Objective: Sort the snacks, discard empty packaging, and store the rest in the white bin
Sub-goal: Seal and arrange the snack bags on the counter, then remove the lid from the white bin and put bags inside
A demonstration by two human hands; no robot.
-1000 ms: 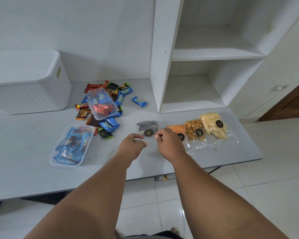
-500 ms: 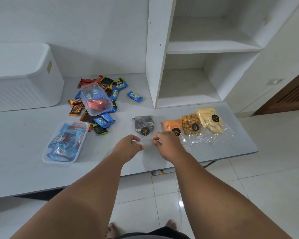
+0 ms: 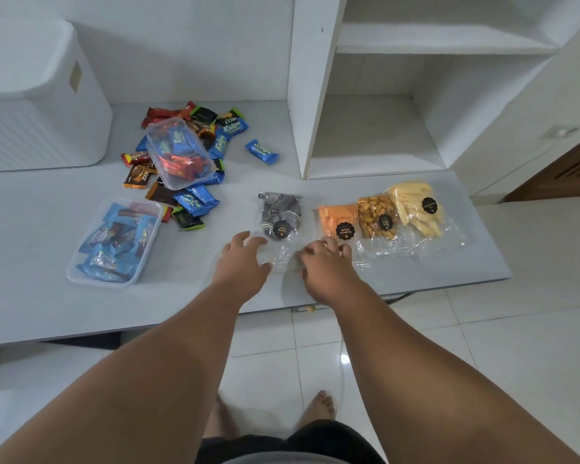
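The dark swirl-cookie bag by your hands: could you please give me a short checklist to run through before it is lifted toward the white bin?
1. Left hand on the clear bag end: fingers spread over the plastic, no closed pinch. Not ok.
2. Right hand grip on that end: fingers curled at the plastic, contact hidden. Cannot tell.
3. Dark cookie bag has contents, so not for discarding: ok.
4. Bag lies apart from the orange snack bag: ok.
5. White bin within view at the table's far left: ok.
6. Bin opening free: not visible from here. Cannot tell.
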